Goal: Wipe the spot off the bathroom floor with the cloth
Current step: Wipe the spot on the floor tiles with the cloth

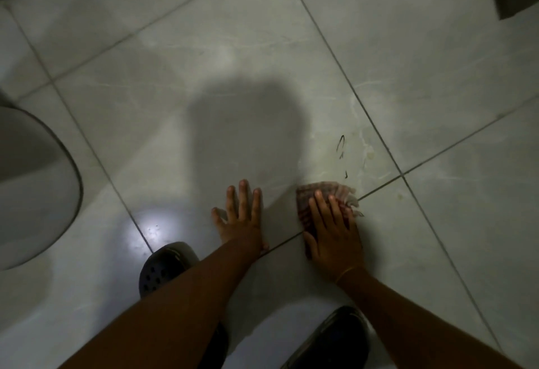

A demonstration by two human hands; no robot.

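Right hand (pixel 335 234) lies flat w/ fingers spread, pressing a crumpled reddish patterned cloth (pixel 316 199) onto the pale grey glossy tile floor (pixel 262 48); cloth sits under palm & fingers, straddling a grout line, its frayed edge sticking out past the fingertips. Thin yellow band (pixel 348 272) on that wrist. The spot, thin dark squiggly marks (pixel 341 147), is on the tile just beyond the cloth, not touching it. Left hand (pixel 240 220) is open, fingers splayed, palm flat on bare tile just beside the right, holding nothing. Two dark perforated clog shoes: one (pixel 163 266) near left forearm, other (pixel 338 336) near right. Curved grey-white fixture (pixel 32 182) at left edge, can't tell what exactly. Bright light reflection (pixel 147 234) on the tile near left shoe.
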